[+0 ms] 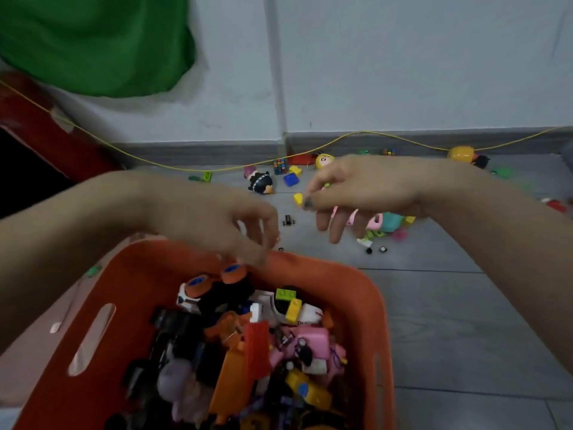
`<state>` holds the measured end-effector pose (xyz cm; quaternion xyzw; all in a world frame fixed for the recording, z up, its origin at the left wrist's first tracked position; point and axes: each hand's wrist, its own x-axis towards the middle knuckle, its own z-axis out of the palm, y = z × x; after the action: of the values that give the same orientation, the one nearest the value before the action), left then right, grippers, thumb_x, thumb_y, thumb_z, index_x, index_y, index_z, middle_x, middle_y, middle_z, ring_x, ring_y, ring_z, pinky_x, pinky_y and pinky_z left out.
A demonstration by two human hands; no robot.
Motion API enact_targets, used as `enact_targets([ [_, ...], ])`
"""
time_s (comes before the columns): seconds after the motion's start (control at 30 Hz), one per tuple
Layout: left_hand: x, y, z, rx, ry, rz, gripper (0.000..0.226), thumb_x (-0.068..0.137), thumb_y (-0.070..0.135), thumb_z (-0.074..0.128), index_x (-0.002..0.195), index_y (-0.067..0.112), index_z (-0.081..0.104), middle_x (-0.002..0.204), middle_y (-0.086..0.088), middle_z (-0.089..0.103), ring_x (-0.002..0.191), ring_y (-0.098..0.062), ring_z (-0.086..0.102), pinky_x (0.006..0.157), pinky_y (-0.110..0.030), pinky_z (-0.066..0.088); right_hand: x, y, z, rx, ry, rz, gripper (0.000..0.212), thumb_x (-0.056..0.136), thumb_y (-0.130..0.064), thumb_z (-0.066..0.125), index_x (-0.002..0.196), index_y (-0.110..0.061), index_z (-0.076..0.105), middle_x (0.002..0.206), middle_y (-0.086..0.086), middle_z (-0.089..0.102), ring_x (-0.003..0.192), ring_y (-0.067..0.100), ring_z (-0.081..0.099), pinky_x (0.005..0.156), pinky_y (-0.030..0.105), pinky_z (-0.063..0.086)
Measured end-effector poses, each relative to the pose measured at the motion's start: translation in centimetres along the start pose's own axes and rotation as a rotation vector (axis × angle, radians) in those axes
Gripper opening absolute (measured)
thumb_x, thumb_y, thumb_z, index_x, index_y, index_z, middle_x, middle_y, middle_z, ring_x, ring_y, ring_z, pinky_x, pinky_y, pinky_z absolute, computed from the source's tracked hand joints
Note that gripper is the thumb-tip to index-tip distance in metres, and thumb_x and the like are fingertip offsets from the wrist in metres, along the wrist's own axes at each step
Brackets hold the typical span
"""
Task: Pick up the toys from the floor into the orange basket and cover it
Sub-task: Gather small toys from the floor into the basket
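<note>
The orange basket [369, 293] stands in front of me, filled with several toys. My left hand [217, 218] hovers over its far rim with the fingers loosely curled downward; the blur hides whether anything is in them. My right hand [366, 187] is above the floor beyond the basket and pinches a small yellow brick [297, 199] between thumb and forefinger. On the grey floor lie a blue brick [290, 179], a dark doll figure [261, 182], a puzzle cube [280, 166], a yellow-headed doll [324, 160] and a pink and teal toy [383, 221]. No lid is in view.
A yellow cord [217, 167] sags along the wall's base. A yellow ball toy [460, 154] and small green and red pieces lie at the far right. A red object [46, 128] leans at the left under green cloth [93, 41]. Small black parts [288, 220] lie near the basket.
</note>
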<state>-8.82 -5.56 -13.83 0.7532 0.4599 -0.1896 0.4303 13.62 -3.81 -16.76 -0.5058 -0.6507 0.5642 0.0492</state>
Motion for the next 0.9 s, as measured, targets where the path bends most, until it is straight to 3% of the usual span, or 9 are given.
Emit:
enact_targets([
  [0.1, 4.5, 0.8, -0.8, -0.070, 0.193, 0.022, 0.011, 0.092, 0.026, 0.067, 0.101, 0.022, 0.061, 0.099, 0.000, 0.070, 0.079, -0.008, 0.071, 0.075, -0.032, 0.060, 1.8, 4.1, -1.5, -0.021, 0.251, 0.076, 0.018, 0.095, -0.020, 0.059, 0.104, -0.005, 0.061, 0.085, 0.015, 0.065, 0.054, 0.018, 0.066, 0.041, 0.024, 0.050],
  [0.17, 8.3, 1.1, -0.9, 0.017, 0.190, -0.050, 0.021, 0.095, 0.032, 0.062, 0.112, 0.021, 0.057, 0.109, -0.003, 0.068, 0.089, -0.013, 0.069, 0.078, -0.033, 0.061, 2.9, 8.1, -1.1, -0.110, 0.241, 0.220, 0.024, 0.093, -0.020, 0.061, 0.114, -0.010, 0.057, 0.088, 0.016, 0.066, 0.055, 0.019, 0.068, 0.044, 0.028, 0.055],
  [0.23, 12.5, 0.3, -0.4, 0.132, 0.103, -0.151, 0.034, 0.094, 0.042, 0.061, 0.122, 0.026, 0.053, 0.124, -0.004, 0.060, 0.096, -0.019, 0.064, 0.075, -0.034, 0.059, 3.6, 12.1, 0.0, -0.212, 0.174, 0.348, 0.048, 0.089, -0.028, 0.065, 0.132, -0.021, 0.047, 0.093, 0.012, 0.064, 0.069, 0.027, 0.071, 0.056, 0.035, 0.060],
  [0.3, 16.0, -0.8, 0.3, 0.207, 0.033, -0.255, 0.051, 0.089, 0.050, 0.062, 0.134, 0.031, 0.046, 0.139, -0.003, 0.050, 0.101, -0.023, 0.059, 0.075, -0.035, 0.057, 3.7, 15.6, 1.4, -0.424, 0.127, 0.361, 0.072, 0.086, -0.043, 0.068, 0.147, -0.028, 0.033, 0.125, 0.009, 0.055, 0.097, 0.032, 0.068, 0.080, 0.040, 0.059],
  [0.4, 19.0, -2.9, 1.5, 0.330, 0.010, -0.353, 0.084, 0.080, 0.057, 0.069, 0.150, 0.035, 0.027, 0.151, -0.004, 0.039, 0.123, -0.030, 0.051, 0.098, -0.043, 0.048, 3.9, 19.5, 3.8, -0.617, 0.127, 0.279, 0.090, 0.081, -0.060, 0.065, 0.153, -0.034, 0.018, 0.150, 0.016, 0.025, 0.130, 0.036, 0.043, 0.107, 0.040, 0.042],
  [0.53, 20.0, -6.1, 1.7, 0.312, 0.040, -0.493, 0.126, 0.057, 0.070, 0.078, 0.154, 0.043, 0.002, 0.162, -0.014, 0.017, 0.137, -0.039, 0.040, 0.108, -0.052, 0.041, 4.7, 21.3, 6.1, -0.802, 0.161, 0.077, 0.070, 0.088, -0.059, 0.056, 0.148, -0.044, 0.023, 0.149, 0.014, 0.018, 0.132, 0.037, 0.035, 0.098, 0.044, 0.047],
  [0.63, 19.8, -8.0, 1.8, 0.347, 0.014, -0.620, 0.144, 0.045, 0.080, 0.077, 0.153, 0.043, -0.010, 0.165, -0.015, -0.002, 0.145, -0.041, 0.028, 0.112, -0.056, 0.034, 5.3, 21.5, 6.8, -0.909, 0.156, 0.016, 0.065, 0.091, -0.054, 0.051, 0.148, -0.035, 0.026, 0.151, 0.017, 0.019, 0.127, 0.036, 0.040, 0.095, 0.043, 0.046],
  [0.77, 20.3, -9.3, 3.1, 0.366, -0.033, -0.680, 0.141, 0.053, 0.083, 0.072, 0.155, 0.036, -0.013, 0.164, -0.016, 0.001, 0.142, -0.041, 0.033, 0.111, -0.054, 0.037, 5.5, 22.5, 6.7, -0.971, 0.241, -0.063, 0.052, 0.081, -0.057, 0.046, 0.122, -0.027, 0.052, 0.126, 0.018, 0.049, 0.090, 0.032, 0.063, 0.060, 0.038, 0.055],
  [0.9, 21.3, -9.5, 5.0, 0.357, -0.014, -0.694, 0.126, 0.068, 0.075, 0.069, 0.156, 0.026, -0.007, 0.159, -0.018, 0.011, 0.134, -0.039, 0.042, 0.107, -0.046, 0.042, 6.2, 23.8, 7.1, -1.026, 0.227, -0.187, 0.037, 0.079, -0.056, 0.049, 0.103, -0.028, 0.053, 0.107, 0.009, 0.050, 0.072, 0.022, 0.062, 0.041, 0.028, 0.045],
])
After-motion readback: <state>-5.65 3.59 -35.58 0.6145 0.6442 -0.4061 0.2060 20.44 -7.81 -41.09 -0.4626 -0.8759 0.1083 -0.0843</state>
